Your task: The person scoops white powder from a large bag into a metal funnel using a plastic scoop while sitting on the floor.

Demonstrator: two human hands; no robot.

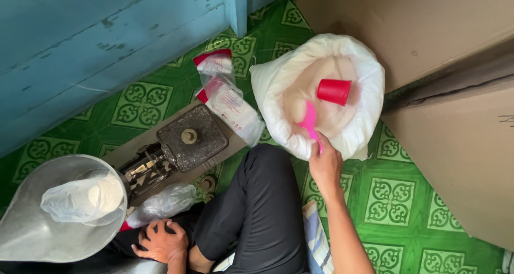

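My right hand (pixel 324 164) grips the handle of a pink scoop (pixel 310 119) whose bowl dips into pale sugar-like grain in a large white sack (pixel 369 81). A red plastic cup (pixel 334 91) lies on its side on the grain, just right of the scoop. My left hand (pixel 159 242) rests low on my dark trouser leg, fingers curled on the neck of a clear plastic bag (pixel 161 203). Beside it a metal scale pan (pixel 32 236) carries a clear bag part-filled with grain (pixel 83 199).
A black balance scale (pixel 184 140) with a flat weight plate stands on the green patterned floor tiles (pixel 407 199). Empty zip bags with red tops (pixel 222 89) lie behind it. A blue wooden wall (pixel 96 43) is on the left, cardboard boxes (pixel 455 118) on the right.
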